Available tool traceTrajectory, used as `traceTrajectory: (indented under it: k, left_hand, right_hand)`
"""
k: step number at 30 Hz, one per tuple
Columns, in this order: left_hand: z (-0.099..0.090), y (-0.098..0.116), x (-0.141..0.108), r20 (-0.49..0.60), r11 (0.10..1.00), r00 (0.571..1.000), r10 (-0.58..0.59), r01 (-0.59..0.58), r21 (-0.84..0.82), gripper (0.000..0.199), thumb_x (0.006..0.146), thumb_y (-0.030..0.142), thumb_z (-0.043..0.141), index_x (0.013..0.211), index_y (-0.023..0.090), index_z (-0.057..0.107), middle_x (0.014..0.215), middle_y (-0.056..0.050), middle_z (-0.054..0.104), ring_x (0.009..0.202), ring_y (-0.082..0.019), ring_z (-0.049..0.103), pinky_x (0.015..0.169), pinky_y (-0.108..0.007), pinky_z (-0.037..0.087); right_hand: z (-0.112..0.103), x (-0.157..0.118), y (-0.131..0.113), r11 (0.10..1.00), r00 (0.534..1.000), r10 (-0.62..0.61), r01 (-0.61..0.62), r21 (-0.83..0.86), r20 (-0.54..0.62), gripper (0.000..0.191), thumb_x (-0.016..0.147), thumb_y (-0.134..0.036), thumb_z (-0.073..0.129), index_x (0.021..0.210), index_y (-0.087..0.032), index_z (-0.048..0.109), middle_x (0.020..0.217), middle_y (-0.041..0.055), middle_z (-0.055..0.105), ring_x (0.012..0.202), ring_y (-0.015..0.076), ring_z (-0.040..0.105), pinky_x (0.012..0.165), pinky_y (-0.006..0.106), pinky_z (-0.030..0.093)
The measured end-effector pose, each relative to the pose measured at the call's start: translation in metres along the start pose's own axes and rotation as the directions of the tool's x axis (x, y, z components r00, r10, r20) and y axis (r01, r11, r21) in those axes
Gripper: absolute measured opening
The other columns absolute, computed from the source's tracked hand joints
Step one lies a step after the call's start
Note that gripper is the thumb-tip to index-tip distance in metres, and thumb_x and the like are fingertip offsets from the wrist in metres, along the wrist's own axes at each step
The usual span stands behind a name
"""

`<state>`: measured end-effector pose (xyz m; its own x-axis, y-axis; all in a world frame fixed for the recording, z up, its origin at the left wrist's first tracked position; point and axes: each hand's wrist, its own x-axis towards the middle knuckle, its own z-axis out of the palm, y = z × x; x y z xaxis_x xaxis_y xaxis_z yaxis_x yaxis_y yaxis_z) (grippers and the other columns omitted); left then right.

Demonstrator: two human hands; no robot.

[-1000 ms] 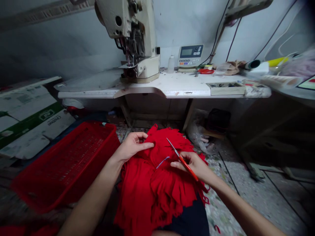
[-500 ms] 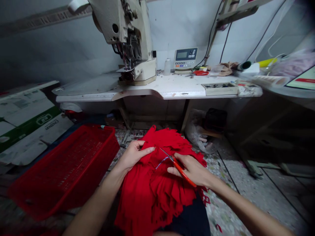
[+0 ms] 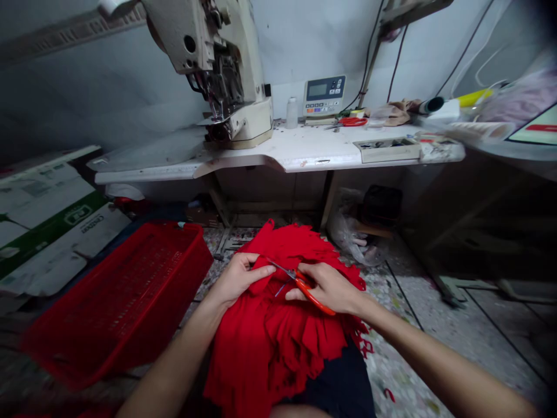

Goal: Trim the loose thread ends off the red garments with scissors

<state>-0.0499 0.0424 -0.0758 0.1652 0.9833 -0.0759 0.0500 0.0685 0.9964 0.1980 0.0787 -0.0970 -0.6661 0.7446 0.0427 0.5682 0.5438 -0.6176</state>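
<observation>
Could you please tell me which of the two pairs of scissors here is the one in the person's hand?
It is the orange-handled pair, gripped in the right hand over the red cloth. The other pair lies on the white sewing table, untouched.

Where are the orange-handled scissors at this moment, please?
In the head view, the orange-handled scissors are in the person's right hand, above the red cloth, with their blades pointing toward the left hand.

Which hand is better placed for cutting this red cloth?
Probably the right hand: it holds the orange-handled scissors with the blades at the red cloth, while the left hand only holds the cloth.
</observation>
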Motion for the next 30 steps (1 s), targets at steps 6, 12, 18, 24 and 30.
traceTrajectory:
  k: [6, 12, 18, 24, 30]
  left_hand:
    - [-0.001, -0.007, -0.002, -0.034, 0.998, 0.998, -0.048, 0.047, -0.046, 0.035, 0.076, 0.04, 0.084, 0.095, 0.011, 0.08, 0.089, -0.008, 0.079, 0.075, -0.02, 0.07, 0.074, -0.029, 0.053]
    - [-0.003, -0.012, -0.003, 0.007, 0.999, 0.999, -0.034, 0.034, -0.042, 0.03, 0.077, 0.037, 0.083, 0.092, 0.011, 0.08, 0.091, -0.007, 0.079, 0.075, -0.019, 0.069, 0.073, -0.027, 0.052]
    - [-0.004, -0.015, -0.004, 0.07, 1.0, 0.998, 0.004, -0.003, -0.006, 0.03, 0.081, 0.034, 0.08, 0.101, 0.012, 0.081, 0.103, -0.01, 0.079, 0.09, -0.023, 0.071, 0.085, -0.031, 0.052]
    - [-0.006, -0.018, -0.005, 0.073, 0.999, 0.996, 0.046, -0.048, 0.025, 0.029, 0.083, 0.033, 0.079, 0.103, 0.013, 0.08, 0.107, -0.01, 0.079, 0.096, -0.024, 0.071, 0.091, -0.032, 0.051]
    - [-0.007, -0.023, -0.008, 0.013, 0.998, 1.0, 0.017, -0.018, 0.054, 0.029, 0.08, 0.038, 0.08, 0.088, 0.01, 0.079, 0.087, -0.006, 0.078, 0.078, -0.019, 0.068, 0.074, -0.027, 0.05]
  right_hand:
    - [0.0, 0.003, 0.01, 0.999, 0.999, 0.043, -0.043, 0.016, -0.019, 0.057, 0.084, -0.072, 0.064, 0.063, -0.02, 0.049, 0.055, -0.0042, 0.042, 0.053, 0.0119, 0.034, 0.052, 0.027, 0.02]
    - [-0.002, 0.002, 0.006, 1.0, 0.999, -0.008, 0.009, -0.023, 0.034, 0.053, 0.085, -0.07, 0.064, 0.073, -0.021, 0.048, 0.061, -0.0044, 0.047, 0.053, 0.0118, 0.037, 0.053, 0.026, 0.022]
    - [-0.005, 0.011, -0.009, 0.997, 0.997, -0.04, 0.045, -0.066, 0.067, 0.048, 0.088, -0.066, 0.063, 0.075, -0.022, 0.049, 0.061, -0.0038, 0.049, 0.052, 0.0118, 0.039, 0.053, 0.027, 0.021]
    - [-0.005, 0.024, -0.012, 0.995, 0.995, -0.091, 0.092, -0.034, 0.033, 0.048, 0.086, -0.064, 0.066, 0.072, -0.021, 0.053, 0.06, -0.0038, 0.049, 0.053, 0.0115, 0.037, 0.052, 0.026, 0.021]
    - [0.006, 0.031, -0.001, 0.996, 0.998, -0.063, 0.063, 0.069, 0.004, 0.054, 0.081, -0.065, 0.071, 0.061, -0.019, 0.05, 0.055, -0.0057, 0.038, 0.053, 0.0103, 0.029, 0.051, 0.027, 0.018]
